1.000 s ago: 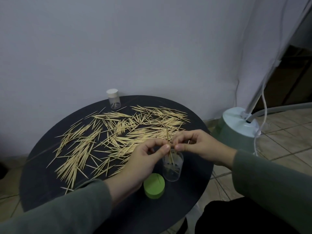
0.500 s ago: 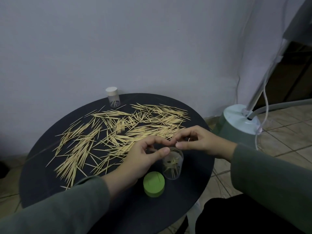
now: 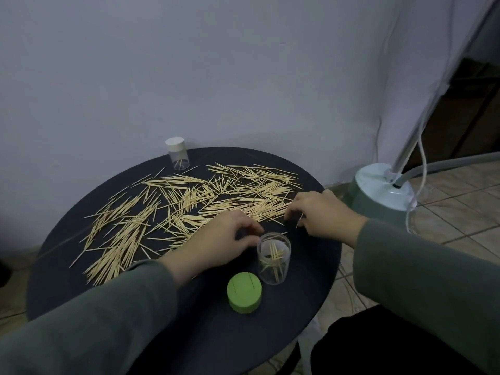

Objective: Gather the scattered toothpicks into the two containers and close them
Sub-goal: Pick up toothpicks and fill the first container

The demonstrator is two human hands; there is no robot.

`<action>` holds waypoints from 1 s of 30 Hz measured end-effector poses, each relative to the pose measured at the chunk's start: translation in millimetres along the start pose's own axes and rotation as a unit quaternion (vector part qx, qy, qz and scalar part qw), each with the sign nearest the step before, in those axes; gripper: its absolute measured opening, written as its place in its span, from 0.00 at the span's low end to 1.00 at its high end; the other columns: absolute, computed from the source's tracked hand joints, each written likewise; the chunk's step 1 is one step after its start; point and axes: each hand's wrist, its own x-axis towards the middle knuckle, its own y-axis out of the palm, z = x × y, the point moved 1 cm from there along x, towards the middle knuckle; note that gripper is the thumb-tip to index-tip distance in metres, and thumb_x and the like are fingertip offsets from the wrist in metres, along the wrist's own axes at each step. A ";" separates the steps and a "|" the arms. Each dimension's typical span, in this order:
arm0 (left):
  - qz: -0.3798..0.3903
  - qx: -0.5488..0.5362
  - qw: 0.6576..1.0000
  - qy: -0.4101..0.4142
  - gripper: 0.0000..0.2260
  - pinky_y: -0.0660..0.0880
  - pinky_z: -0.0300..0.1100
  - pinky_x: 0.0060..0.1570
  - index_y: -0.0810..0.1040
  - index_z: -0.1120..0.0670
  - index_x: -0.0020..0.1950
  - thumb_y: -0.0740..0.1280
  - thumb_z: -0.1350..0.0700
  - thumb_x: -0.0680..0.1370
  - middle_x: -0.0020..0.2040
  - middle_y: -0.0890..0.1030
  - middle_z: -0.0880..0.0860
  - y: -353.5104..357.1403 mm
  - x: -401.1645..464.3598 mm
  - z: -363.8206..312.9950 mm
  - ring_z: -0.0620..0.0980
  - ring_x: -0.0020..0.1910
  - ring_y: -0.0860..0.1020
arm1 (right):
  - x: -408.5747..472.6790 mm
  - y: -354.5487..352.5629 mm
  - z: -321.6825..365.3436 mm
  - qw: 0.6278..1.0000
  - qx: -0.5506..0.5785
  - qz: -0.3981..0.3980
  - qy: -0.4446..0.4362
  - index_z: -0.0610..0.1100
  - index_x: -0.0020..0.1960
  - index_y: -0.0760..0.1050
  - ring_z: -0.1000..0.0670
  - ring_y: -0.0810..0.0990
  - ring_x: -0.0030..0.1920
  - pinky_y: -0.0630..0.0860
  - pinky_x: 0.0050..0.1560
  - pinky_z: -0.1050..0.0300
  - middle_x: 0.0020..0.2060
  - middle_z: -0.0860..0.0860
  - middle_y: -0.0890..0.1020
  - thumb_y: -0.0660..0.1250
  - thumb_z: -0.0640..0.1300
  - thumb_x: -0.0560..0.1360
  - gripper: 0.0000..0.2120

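- The head view looks down on a round dark desk [image 3: 81, 280] by a pale wall [image 3: 189, 63].
- Lots of toothpicks [image 3: 189, 204] lie spread over the far half of the desk, from the left side to the right side.
- A clear cup [image 3: 273, 258] stands upright near the front of the desk. It has no lid on, and a few toothpicks stand and lean inside it.
- A green lid [image 3: 244, 292] lies flat on the desk just in front of the clear cup and a bit to the left. They sit very close, but I cannot tell if they touch.
- A small clear jar [image 3: 178, 157] with a white lid on it stands at the back edge of the desk, near the wall. A few toothpicks are inside it.
- The left hand [image 3: 221, 236] is low over the desk, just to the left of the clear cup. Its fingers are curled and its fingertips are by the cup's rim. I cannot tell if it grips anything.
- The right hand [image 3: 322, 212] is at the right end of the toothpick pile, fingers bent down. It pinches one toothpick, which sticks out below the fingers.
- Both arms have grey-green sleeves [image 3: 419, 280].
- A pale green machine [image 3: 378, 196] with a pole and hose stands on the tiled floor [image 3: 460, 201] to the right of the desk.
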 end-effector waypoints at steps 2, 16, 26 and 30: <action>0.020 0.039 0.999 0.001 0.13 0.71 0.43 0.60 0.78 0.44 0.61 0.68 0.46 0.77 0.56 0.76 0.43 5.0 3.4 -3.7 0.42 0.57 0.71 | 3.7 0.8 -2.3 1.000 -0.025 -0.003 0.002 0.58 0.61 0.75 0.51 0.73 0.62 0.65 0.62 0.49 0.59 0.55 0.76 0.66 0.47 0.78 0.13; -0.064 0.127 0.989 -0.051 0.09 0.75 0.39 0.45 0.82 0.46 0.52 0.65 0.45 0.78 0.48 0.82 0.44 2.5 12.8 0.8 0.45 0.50 0.77 | 33.6 9.2 2.5 0.997 0.050 -0.029 -0.042 0.56 0.51 0.78 0.55 0.75 0.55 0.60 0.58 0.53 0.50 0.59 0.81 0.65 0.50 0.78 0.05; -0.048 0.198 0.978 -0.034 0.15 0.73 0.44 0.55 0.75 0.45 0.63 0.64 0.43 0.79 0.60 0.75 0.44 -7.3 28.7 16.0 0.46 0.60 0.72 | 47.9 0.6 5.1 0.999 0.005 -0.036 -0.019 0.57 0.57 0.76 0.54 0.74 0.55 0.62 0.56 0.51 0.52 0.58 0.79 0.69 0.67 0.68 0.22; -0.033 0.223 0.974 -0.022 0.14 0.74 0.44 0.52 0.77 0.46 0.63 0.60 0.44 0.81 0.60 0.76 0.46 -6.4 34.5 12.7 0.48 0.59 0.73 | 49.0 0.3 -4.0 1.000 0.023 -0.014 -0.010 0.58 0.56 0.76 0.54 0.75 0.58 0.64 0.58 0.50 0.55 0.59 0.79 0.70 0.63 0.70 0.18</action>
